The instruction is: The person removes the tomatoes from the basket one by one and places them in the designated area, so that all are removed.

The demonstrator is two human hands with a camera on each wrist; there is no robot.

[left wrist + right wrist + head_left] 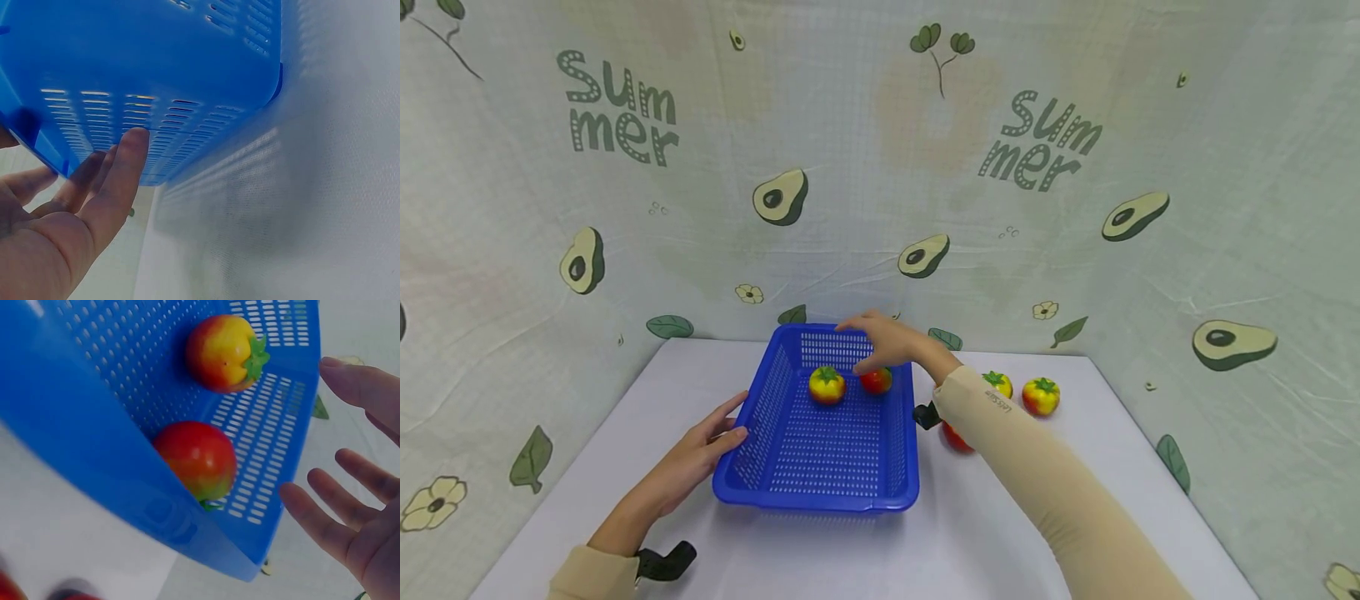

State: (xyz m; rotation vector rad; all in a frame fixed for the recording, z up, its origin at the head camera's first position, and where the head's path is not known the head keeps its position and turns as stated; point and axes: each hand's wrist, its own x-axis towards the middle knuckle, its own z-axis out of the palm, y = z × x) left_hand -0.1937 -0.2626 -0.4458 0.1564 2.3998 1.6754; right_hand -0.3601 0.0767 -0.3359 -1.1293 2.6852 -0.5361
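Observation:
A blue slotted plastic basket (820, 502) stands in front of me with two persimmon-like fruits inside. One fruit is yellow-red (827, 386); the redder one (197, 459) lies near the far right corner. Against the basket's left side rests my left hand (700, 454), its extended fingers touching the outer wall and rim, as the left wrist view shows. My right hand (887, 340) reaches over the far right corner, above the red fruit, fingers spread and holding nothing. From the right wrist view, its fingertips (294, 497) are right by the basket's rim.
Right of the basket, a red fruit (957, 438) and a yellow-green one (997, 382) are partly hidden by my right forearm. Another yellow-red fruit (1041, 397) sits farther right on the white table (1000, 517). A printed cloth (850, 125) hangs behind and beside the table.

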